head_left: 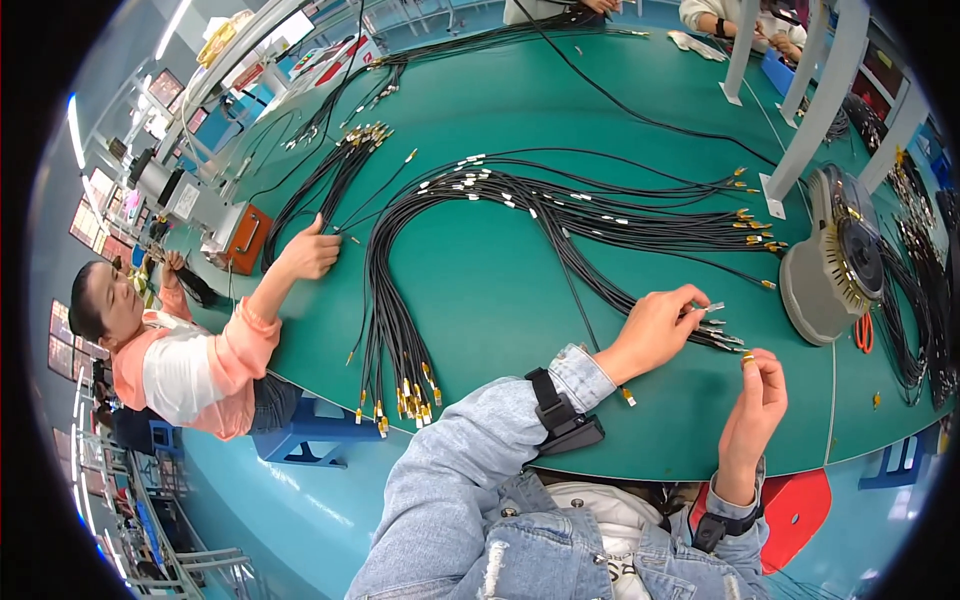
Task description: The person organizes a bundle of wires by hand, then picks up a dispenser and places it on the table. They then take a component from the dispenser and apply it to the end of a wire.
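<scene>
Over the near right of the green table, my left hand [655, 332] is closed in a pinch, a small whitish tip [714, 308] sticking out at its fingertips. To its right, my right hand [754, 408] pinches a small yellow cable connector [747, 356] between thumb and fingers. Between the hands lie the silvery ends of a black cable bundle [610, 287], partly hidden behind my left hand. Just below my left wrist a single cable end [627, 397] rests on the table.
Black cables with white tags [470, 180] arch across the green table [480, 105]. A grey round-bodied machine [825, 285] stands at right, by grey metal posts [810, 130] and orange-handled scissors [864, 332]. At left, a co-worker's hand [310, 252] reaches toward cables near an orange-fronted device [247, 240].
</scene>
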A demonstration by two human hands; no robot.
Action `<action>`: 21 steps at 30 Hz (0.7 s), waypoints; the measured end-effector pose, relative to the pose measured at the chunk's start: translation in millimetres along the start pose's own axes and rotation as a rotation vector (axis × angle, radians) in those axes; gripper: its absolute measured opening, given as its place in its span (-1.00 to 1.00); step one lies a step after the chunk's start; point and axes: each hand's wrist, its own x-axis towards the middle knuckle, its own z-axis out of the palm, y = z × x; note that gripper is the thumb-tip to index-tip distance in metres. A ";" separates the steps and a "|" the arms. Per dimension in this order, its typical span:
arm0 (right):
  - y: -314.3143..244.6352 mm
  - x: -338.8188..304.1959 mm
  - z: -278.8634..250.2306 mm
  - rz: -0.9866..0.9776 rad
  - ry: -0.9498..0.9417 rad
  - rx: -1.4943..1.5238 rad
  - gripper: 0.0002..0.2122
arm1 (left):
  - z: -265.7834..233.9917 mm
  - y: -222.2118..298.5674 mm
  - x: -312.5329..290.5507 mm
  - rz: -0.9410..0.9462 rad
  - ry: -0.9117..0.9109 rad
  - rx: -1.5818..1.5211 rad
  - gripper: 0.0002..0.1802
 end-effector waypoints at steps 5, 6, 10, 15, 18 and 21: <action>-0.4 -1.7 1.7 0.016 -0.009 0.009 -0.97 | 2.0 -1.9 -1.9 0.000 -0.027 -0.016 -0.86; -0.5 -1.6 2.5 0.014 -0.014 0.009 -0.97 | 1.9 -2.7 -2.5 0.001 -0.029 -0.015 -0.85; 0.1 -2.1 -0.3 0.017 0.003 -0.013 -0.97 | 2.3 0.2 -1.7 -0.024 -0.046 0.000 -0.83; -7.7 0.7 0.8 0.020 0.022 -0.035 -0.97 | 3.4 -1.7 4.5 -0.056 -0.099 -0.082 -0.82; -12.3 4.3 2.4 0.017 0.003 -0.057 -0.97 | 4.1 -2.6 4.4 -0.089 -0.062 -0.274 -0.80; -8.8 5.0 14.1 0.034 -0.003 -0.023 -0.97 | -3.3 -3.0 1.9 -0.137 -0.089 -0.234 -0.77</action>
